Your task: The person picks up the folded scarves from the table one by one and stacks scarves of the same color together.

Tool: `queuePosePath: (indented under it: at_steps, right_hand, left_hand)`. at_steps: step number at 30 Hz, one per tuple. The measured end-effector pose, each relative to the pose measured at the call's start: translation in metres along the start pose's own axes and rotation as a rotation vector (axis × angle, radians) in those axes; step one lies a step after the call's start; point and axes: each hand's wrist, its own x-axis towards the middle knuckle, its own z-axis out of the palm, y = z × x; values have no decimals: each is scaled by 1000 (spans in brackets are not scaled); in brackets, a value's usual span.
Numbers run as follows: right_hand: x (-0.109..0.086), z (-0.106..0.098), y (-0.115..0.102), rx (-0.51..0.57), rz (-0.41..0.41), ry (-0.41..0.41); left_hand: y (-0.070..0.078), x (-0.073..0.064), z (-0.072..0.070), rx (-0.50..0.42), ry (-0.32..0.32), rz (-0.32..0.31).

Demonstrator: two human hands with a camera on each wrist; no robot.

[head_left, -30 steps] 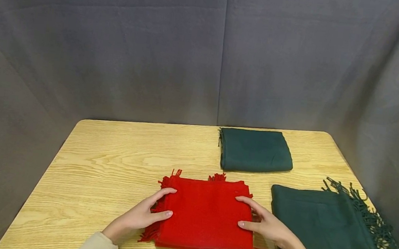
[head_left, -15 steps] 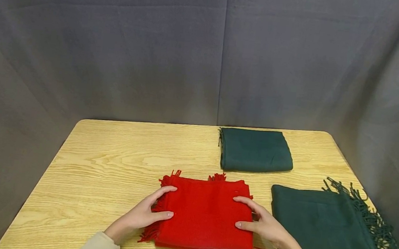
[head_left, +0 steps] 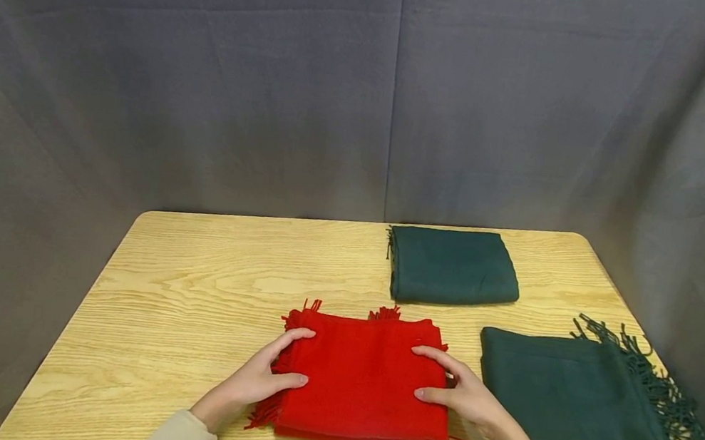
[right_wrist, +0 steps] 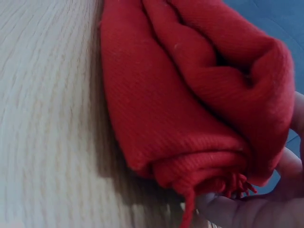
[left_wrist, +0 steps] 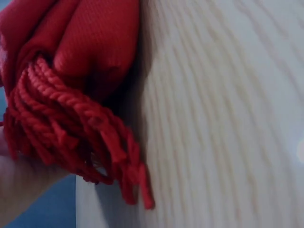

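Observation:
A folded red fringed scarf lies near the front of the table, its layers stacked flat. At its left end, my left hand holds it, thumb and index finger on top and the other fingers out of sight. My right hand grips the opposite end the same way. In the right wrist view, rolled layers of the scarf show, with fingers tucked against the underside of the end. Twisted red fringe hangs over the left hand in the left wrist view and hides most of it.
Behind the red scarf lies a folded dark green scarf. Another dark green scarf spreads flatter on the right, its fringe reaching the edge of the wooden table. A grey curtain hangs behind and along the sides.
My right hand has shifted slightly left, its fingertips further over the red scarf. The left hand has edged a little to the right. The scarves stay in place.

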Motion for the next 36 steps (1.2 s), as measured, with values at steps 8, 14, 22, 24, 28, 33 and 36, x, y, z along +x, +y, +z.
queuePosePath:
  at_steps: [8, 14, 22, 24, 28, 33, 36]
  right_hand:
    - [-1, 4, -3, 35, -6, 32]
    - [-2, 4, -7, 27, -11, 50]
    - [-1, 5, -10, 5, 3, 59]
    - [-1, 6, -12, 3, 1, 59]
    - [-2, 9, -16, 12, -10, 63]
    - [-2, 12, -23, -9, -17, 70]
    - [-1, 13, -27, -18, -12, 76]
  left_hand:
    - [-1, 3, 3, -38, 32, 56]
    - [0, 3, 5, -9, 86, 58]
    - [4, 2, 6, 24, 155, 65]
    - [5, 1, 5, 23, 151, 71]
    - [8, -1, 4, 4, 130, 81]
    - [14, -3, 2, 13, 137, 79]
    - [16, -4, 0, 14, 141, 86]
